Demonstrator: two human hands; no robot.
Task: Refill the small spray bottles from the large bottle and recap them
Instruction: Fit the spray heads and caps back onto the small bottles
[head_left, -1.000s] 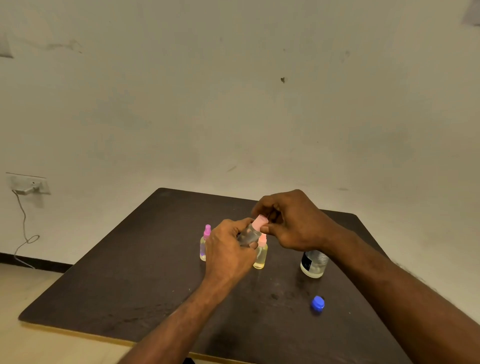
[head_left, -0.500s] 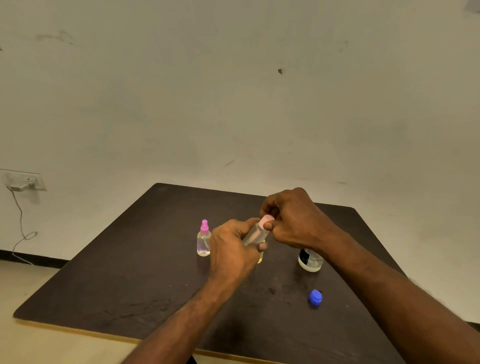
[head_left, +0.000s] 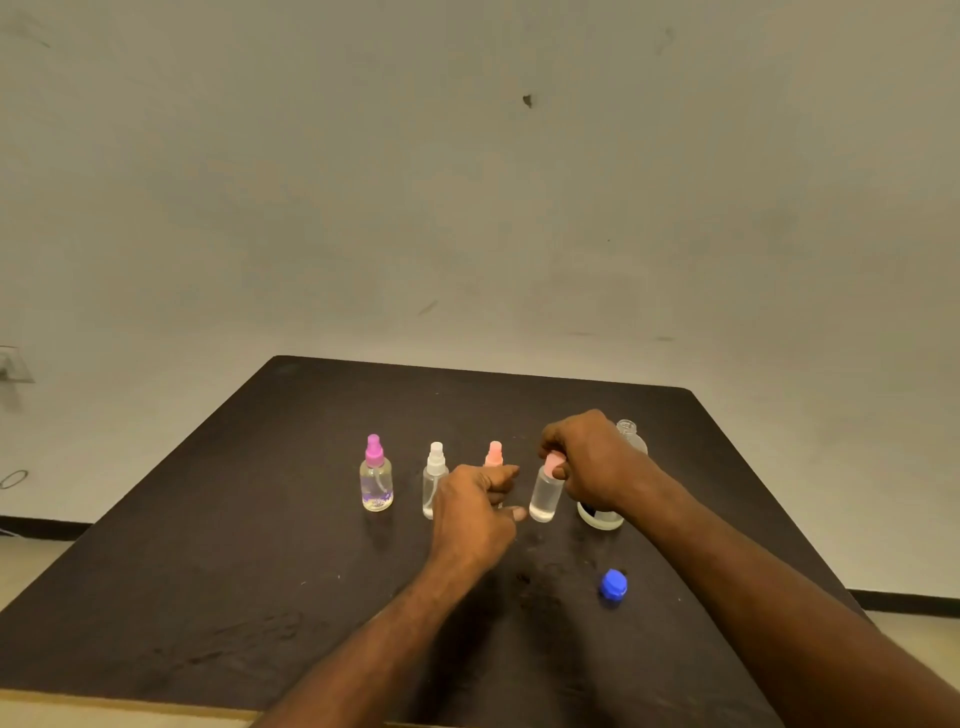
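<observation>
Clear plastic, pink-capped: a small spray bottle (head_left: 545, 492) is standing upright on the dark table (head_left: 218, 545), long axis vertical, cap pointing up, its base on the tabletop btwn the two hands. The right hand (head_left: 592, 467) is reaching in from the lower right w/ forearm angled across the table, knuckles up, fingers curled down and pinching the bottle's pink cap. The left hand (head_left: 475, 512) is sitting just left of that bottle, fingers loosely bent, index extended toward it and thumb tip near its base; it is gripping nothing, and whether it is touching the bottle is unclear. Behind the left hand, an orange-capped bottle (head_left: 494, 454) is showing mostly its top; a white-capped bottle (head_left: 434, 480) is standing just left of that hand, and a magenta-capped bottle (head_left: 375, 475) further left, all upright. The large bottle (head_left: 629, 434) is standing uncapped behind the right wrist, partly hidden. Its blue cap (head_left: 613, 586) is lying on the table near the right forearm, on the person's side.
</observation>
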